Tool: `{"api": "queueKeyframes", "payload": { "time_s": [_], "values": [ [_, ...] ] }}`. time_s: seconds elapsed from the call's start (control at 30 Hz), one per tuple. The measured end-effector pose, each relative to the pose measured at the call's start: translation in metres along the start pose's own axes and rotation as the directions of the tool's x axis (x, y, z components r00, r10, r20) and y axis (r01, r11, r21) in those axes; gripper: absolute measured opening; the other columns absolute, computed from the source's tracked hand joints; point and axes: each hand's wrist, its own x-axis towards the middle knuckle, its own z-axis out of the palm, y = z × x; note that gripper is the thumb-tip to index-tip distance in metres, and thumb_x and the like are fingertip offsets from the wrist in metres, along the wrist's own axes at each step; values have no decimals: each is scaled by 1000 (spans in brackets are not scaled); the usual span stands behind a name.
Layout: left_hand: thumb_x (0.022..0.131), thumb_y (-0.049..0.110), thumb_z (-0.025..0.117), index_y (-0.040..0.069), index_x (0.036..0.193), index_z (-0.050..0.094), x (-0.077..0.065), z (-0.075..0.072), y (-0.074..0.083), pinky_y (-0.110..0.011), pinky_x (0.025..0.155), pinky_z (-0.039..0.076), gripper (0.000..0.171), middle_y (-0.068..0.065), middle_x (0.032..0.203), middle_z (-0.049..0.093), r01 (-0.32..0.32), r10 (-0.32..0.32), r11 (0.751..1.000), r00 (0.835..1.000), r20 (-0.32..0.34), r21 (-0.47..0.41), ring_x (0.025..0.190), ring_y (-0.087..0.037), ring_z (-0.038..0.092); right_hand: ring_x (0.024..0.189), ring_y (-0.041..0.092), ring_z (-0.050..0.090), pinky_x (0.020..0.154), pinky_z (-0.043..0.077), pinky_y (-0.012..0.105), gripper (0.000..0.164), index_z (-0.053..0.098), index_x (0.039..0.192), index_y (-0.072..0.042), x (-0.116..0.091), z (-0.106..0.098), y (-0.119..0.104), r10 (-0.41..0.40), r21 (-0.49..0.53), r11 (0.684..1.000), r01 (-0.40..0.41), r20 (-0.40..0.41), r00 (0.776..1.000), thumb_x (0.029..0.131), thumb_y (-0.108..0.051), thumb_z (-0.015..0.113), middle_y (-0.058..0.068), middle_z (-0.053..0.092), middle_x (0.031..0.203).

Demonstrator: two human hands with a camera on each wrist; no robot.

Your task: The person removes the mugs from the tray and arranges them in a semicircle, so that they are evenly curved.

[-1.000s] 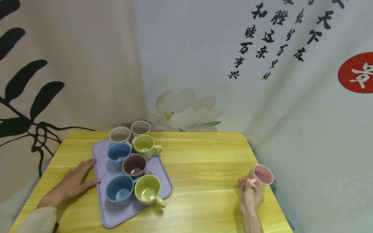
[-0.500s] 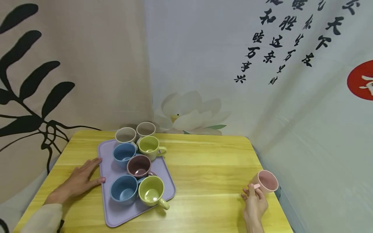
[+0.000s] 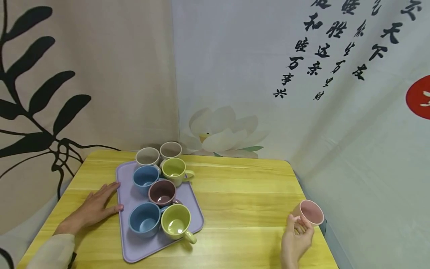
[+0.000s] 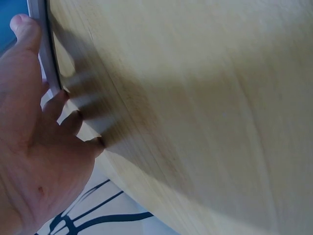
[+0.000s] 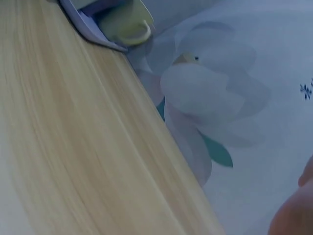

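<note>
My right hand [image 3: 297,241] grips one pink mug [image 3: 309,213]; my outstretched left hand [image 3: 90,213] touches one purple tray [image 3: 134,249] of seven mugs [image 3: 162,192].

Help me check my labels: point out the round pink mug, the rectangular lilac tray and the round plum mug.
Round pink mug [image 3: 310,213], head view: its inside.
Rectangular lilac tray [image 3: 136,249], head view: its bare near corner.
Round plum mug [image 3: 162,192], head view: its inside.

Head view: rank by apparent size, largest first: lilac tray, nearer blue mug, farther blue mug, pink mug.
1. Lilac tray
2. Nearer blue mug and pink mug: too close to rank; right hand covers part of the pink mug
3. Farther blue mug; distance may shrink it
</note>
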Motion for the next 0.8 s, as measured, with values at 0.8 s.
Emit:
{"api": "queueKeyframes", "payload": {
  "time_s": [0.8],
  "values": [
    [101,56,81,4,177,29,2,-1,3,-95,125,11,105,-40,179,28,35,-35,999,999,15,-3,163,-73,18,148,16,57,121,55,24,61,52,156,5,-86,65,-7,-373,158,904,398,748,550,101,0,80,10,64,155]
  ]
}}
